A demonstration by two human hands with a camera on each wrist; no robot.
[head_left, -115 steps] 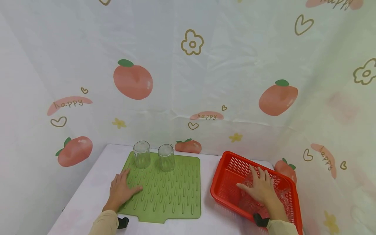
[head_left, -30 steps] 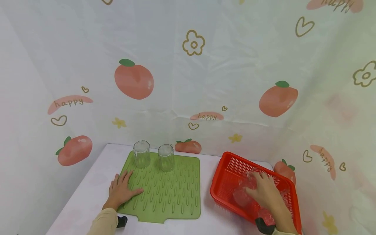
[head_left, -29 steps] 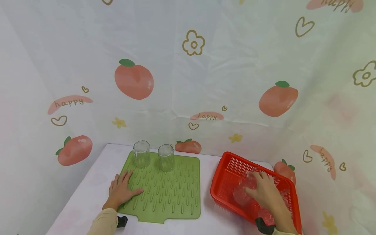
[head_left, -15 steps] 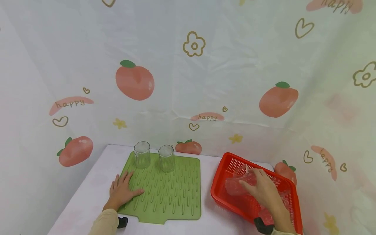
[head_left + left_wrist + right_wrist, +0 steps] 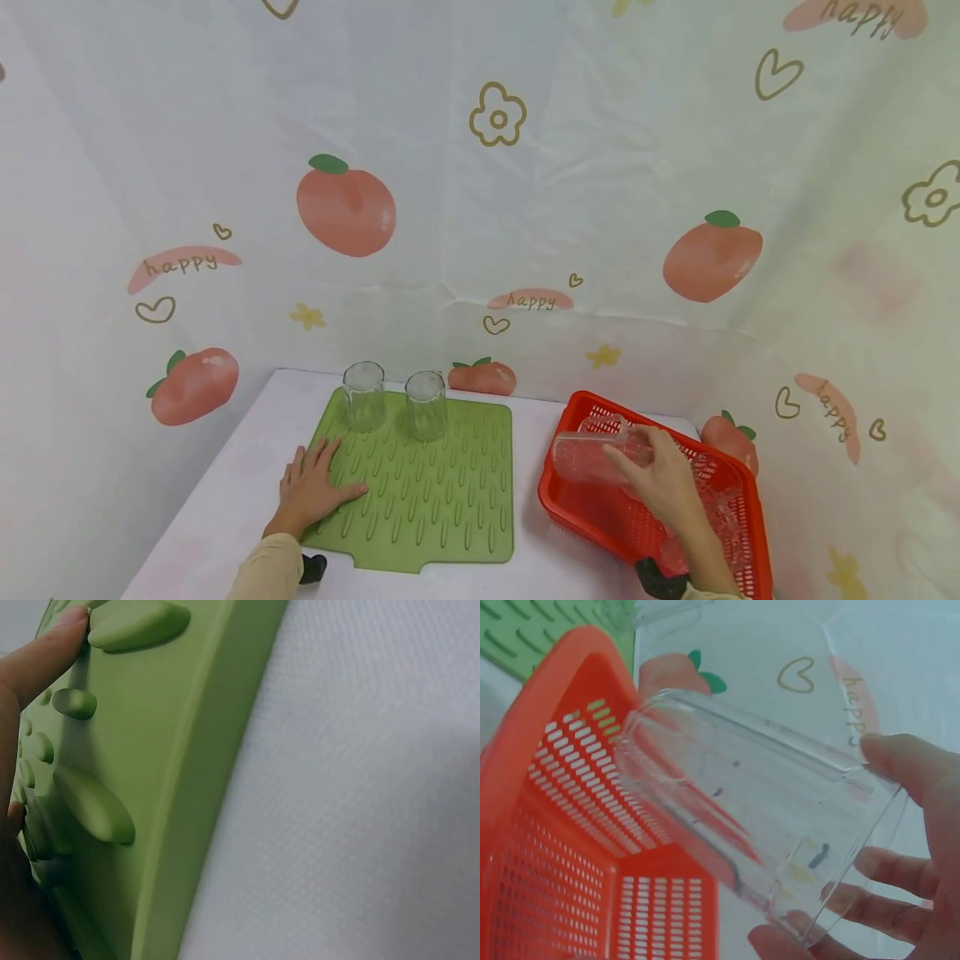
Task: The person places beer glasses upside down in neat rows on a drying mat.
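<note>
My right hand (image 5: 660, 475) grips a clear glass mug (image 5: 585, 457) by one end, with the mug on its side above the left part of the red basket (image 5: 553, 500). In the right wrist view the thumb and fingers (image 5: 889, 915) clasp the near end of the mug (image 5: 727, 795), and its far end points toward the green mat. My left hand (image 5: 311, 492) lies with fingers spread on the left edge of the green ridged mat (image 5: 450, 517). Two glass mugs (image 5: 365, 400) stand upright side by side at the mat's back.
More clear glassware (image 5: 723, 508) lies in the right part of the basket, partly hidden by my right forearm. The white table (image 5: 225, 517) ends at a printed curtain (image 5: 420, 150) behind and beside it.
My right hand first hovered with spread fingers over the basket's glassware, then took hold of a mug and has raised it up and leftward. The left hand stays on the mat.
</note>
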